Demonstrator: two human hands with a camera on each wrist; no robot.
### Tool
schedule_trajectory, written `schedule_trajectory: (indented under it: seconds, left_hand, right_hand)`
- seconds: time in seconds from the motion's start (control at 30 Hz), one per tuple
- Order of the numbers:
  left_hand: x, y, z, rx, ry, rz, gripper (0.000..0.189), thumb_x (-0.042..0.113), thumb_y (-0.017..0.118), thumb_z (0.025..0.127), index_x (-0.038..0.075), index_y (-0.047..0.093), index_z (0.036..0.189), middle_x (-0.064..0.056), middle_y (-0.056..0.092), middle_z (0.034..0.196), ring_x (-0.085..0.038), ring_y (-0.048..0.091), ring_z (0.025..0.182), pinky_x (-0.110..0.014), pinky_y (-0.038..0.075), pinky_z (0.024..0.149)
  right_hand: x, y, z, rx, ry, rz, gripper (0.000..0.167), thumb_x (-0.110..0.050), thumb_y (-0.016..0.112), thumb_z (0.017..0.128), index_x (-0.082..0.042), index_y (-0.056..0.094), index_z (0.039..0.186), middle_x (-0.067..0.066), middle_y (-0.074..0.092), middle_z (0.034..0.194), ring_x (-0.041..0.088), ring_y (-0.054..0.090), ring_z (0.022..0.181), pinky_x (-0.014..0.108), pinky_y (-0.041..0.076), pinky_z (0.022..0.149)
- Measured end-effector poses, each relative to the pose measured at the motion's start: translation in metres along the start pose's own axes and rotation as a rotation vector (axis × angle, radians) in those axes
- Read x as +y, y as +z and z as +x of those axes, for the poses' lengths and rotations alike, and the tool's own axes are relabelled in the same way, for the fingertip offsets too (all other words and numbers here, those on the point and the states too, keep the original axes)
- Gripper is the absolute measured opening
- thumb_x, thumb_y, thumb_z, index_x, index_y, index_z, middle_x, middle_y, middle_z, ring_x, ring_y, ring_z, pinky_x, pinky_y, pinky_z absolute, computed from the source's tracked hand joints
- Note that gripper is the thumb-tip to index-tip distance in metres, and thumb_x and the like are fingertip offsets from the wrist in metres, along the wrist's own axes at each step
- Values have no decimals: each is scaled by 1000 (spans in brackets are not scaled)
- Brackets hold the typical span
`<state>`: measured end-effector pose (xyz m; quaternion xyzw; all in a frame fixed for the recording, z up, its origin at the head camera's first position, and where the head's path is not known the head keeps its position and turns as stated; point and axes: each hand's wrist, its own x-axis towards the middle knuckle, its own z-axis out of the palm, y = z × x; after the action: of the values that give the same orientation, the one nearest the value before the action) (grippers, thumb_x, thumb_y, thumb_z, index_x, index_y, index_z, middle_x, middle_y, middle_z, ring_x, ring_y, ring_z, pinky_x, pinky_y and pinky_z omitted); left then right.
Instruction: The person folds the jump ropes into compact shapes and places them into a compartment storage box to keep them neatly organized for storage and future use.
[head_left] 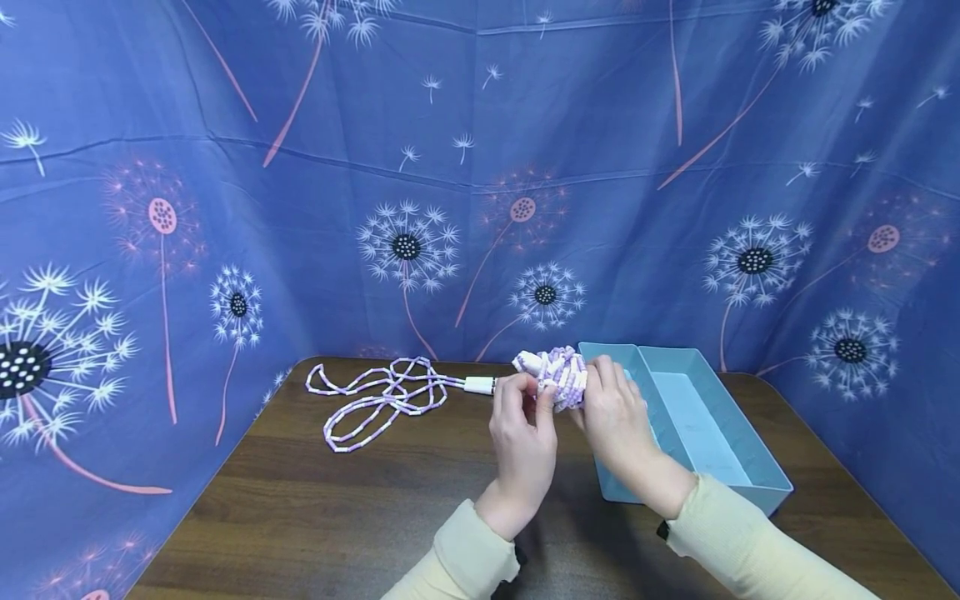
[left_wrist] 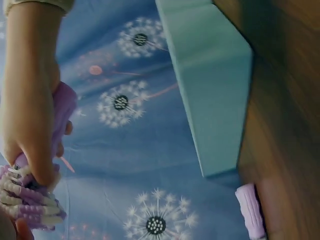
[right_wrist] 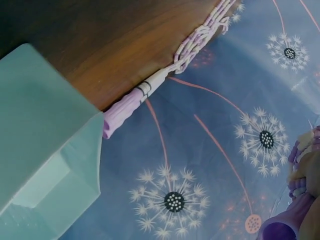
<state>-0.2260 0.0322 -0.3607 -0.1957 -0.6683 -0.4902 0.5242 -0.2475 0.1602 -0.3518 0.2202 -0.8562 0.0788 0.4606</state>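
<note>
A purple-and-white beaded jump rope (head_left: 562, 372), wound into a thick bundle, is held up over the table between both hands. My left hand (head_left: 522, 442) pinches the near left side of the bundle with thumb and forefinger. From the right, my right hand (head_left: 618, 417) grips it, its fingers curled round a purple handle (left_wrist: 63, 107) in the left wrist view. That handle's hollow end (right_wrist: 281, 229) shows at the lower right of the right wrist view. A second beaded jump rope (head_left: 386, 404) lies in loose loops on the table, its handle (right_wrist: 123, 111) pointing toward the box.
A teal box (head_left: 768, 454) with two compartments stands on the right of the brown wooden table (head_left: 315, 517), partly behind my right forearm. Blue dandelion-print cloth (head_left: 465, 208) hangs behind and along both sides of the table.
</note>
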Motion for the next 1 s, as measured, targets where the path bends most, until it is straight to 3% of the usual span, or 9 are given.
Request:
schedule_trajectory:
  seconds: [0.3, 0.6, 0.83, 1.0]
  left_hand:
    - [-6, -8, 4, -93, 297, 181, 19, 9, 66, 87, -3, 55, 96, -9, 55, 89, -15, 57, 79, -14, 50, 72]
    - [-11, -11, 10, -95, 480, 320, 13, 5, 58, 87, -5, 56, 96, -11, 57, 88, -18, 60, 80, -18, 51, 76]
    - [-14, -17, 16, -137, 530, 430, 14, 5, 56, 86, -5, 55, 96, -11, 56, 88, -17, 59, 78, -20, 52, 70]
    - [-14, -17, 17, -152, 463, 383, 14, 4, 58, 84, -4, 54, 95, -9, 54, 86, -14, 57, 74, -18, 51, 66]
  right_hand:
    - [6, 0, -2, -10, 13, 12, 41, -12, 82, 66, 5, 55, 92, 15, 51, 89, 31, 52, 76, 39, 39, 49]
    - [5, -1, -5, -37, 25, 34, 34, -13, 78, 69, 3, 55, 89, 14, 51, 89, 29, 52, 73, 41, 41, 49]
    - [2, 1, -4, -69, 19, 27, 33, -15, 75, 69, 3, 54, 88, 13, 50, 89, 29, 51, 73, 41, 41, 50]
    - [1, 1, -1, -65, 13, 33, 31, -14, 74, 70, 3, 54, 87, 13, 50, 88, 29, 51, 71, 40, 40, 48]
